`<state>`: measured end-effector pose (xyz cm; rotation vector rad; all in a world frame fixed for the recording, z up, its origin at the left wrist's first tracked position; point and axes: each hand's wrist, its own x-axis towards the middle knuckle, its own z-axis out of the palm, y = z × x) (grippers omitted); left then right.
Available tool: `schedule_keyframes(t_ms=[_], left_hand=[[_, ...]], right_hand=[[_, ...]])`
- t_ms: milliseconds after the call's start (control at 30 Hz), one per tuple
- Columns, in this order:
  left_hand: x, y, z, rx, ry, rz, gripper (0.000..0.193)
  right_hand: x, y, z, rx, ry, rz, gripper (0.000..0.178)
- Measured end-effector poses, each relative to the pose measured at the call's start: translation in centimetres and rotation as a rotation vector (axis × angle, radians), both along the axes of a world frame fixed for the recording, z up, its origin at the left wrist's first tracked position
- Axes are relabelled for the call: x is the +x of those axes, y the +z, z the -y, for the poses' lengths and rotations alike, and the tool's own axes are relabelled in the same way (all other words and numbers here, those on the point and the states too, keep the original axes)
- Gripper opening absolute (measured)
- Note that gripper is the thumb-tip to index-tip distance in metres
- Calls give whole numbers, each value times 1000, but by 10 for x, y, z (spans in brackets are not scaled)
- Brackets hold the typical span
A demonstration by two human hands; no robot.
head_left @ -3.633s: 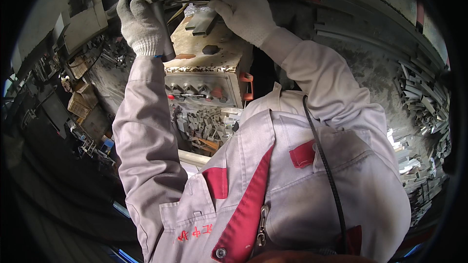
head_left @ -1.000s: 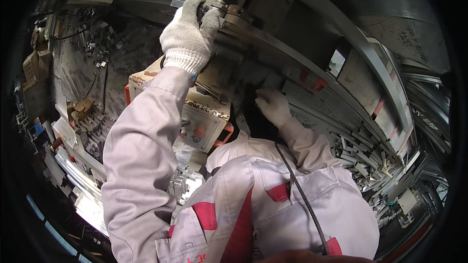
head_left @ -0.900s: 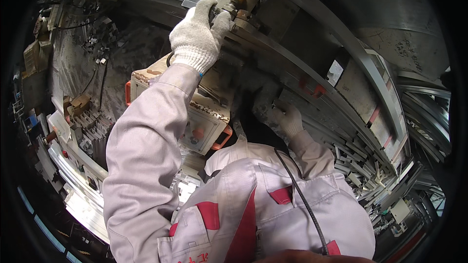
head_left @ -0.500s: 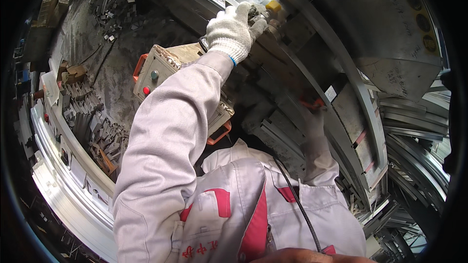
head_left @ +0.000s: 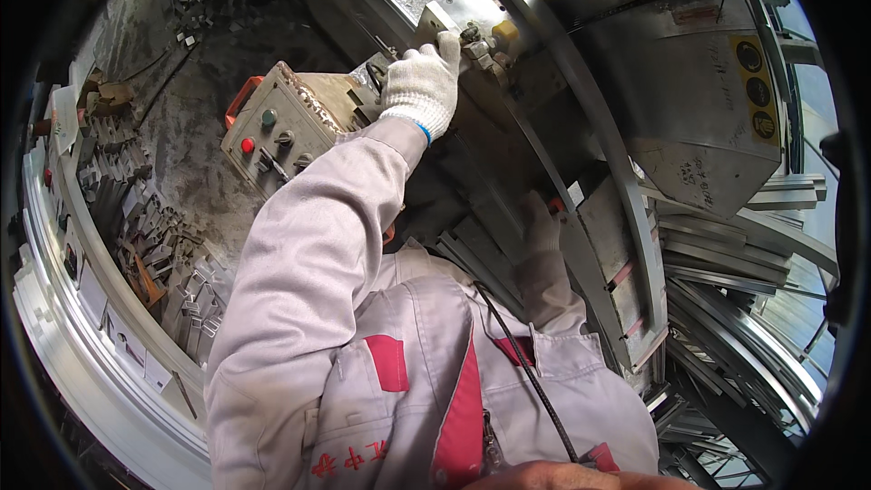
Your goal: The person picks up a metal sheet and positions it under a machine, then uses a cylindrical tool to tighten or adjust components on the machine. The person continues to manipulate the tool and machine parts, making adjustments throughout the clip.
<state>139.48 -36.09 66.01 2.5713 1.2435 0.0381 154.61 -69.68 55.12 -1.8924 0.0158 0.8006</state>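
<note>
My left hand (head_left: 421,83), in a white knitted glove with a blue cuff edge, is beside a metal block (head_left: 467,5). One finger points up against the block's lower edge; the other fingers curl under, and what they hold, if anything, is hidden. Just right of that finger is a small metal fitting (head_left: 477,53) with a yellow part (head_left: 504,32) next to it. In deep shadow lower right, my right hand (head_left: 543,229) is near a small orange-red piece (head_left: 556,206) beside a long metal rail. Its fingers do not show clearly.
A worn control box (head_left: 288,122) with a red button, dark knobs and an orange handle is left of my left arm. A curved metal rail (head_left: 590,95) crosses on the right. Metal offcuts (head_left: 150,227) lie at left, long metal profiles (head_left: 726,254) at right.
My left hand has drawn back from the fitting, which now shows, and its fingers are more curled. My right hand appears further left. The whole view has shifted, with the control box more exposed.
</note>
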Motion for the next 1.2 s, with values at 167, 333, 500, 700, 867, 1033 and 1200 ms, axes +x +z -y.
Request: schedule_keyframes(t_ms=[167, 333, 500, 700, 867, 1033, 1200], left_hand=[[4, 0, -6, -32, -24, 12, 44], [8, 0, -11, -53, -30, 24, 40], [11, 5, -14, -100, -19, 4, 36], [12, 6, -18, -117, -28, -49, 49], [9, 5, -15, -43, -29, 4, 60], [6, 8, -11, -7, -25, 78, 57], [7, 5, -9, 65, -49, 109, 51]], right_hand=[[5, -19, 9, 191, -200, -136, 42], [2, -17, 5, 198, -249, -168, 43], [4, -12, 9, 90, -143, -83, 50], [13, -64, 38, -91, 145, 470, 29], [35, -135, 99, -647, 771, 616, 26], [52, -235, 124, -1131, 1480, 478, 26], [72, -257, 150, -1162, 1653, 637, 32]])
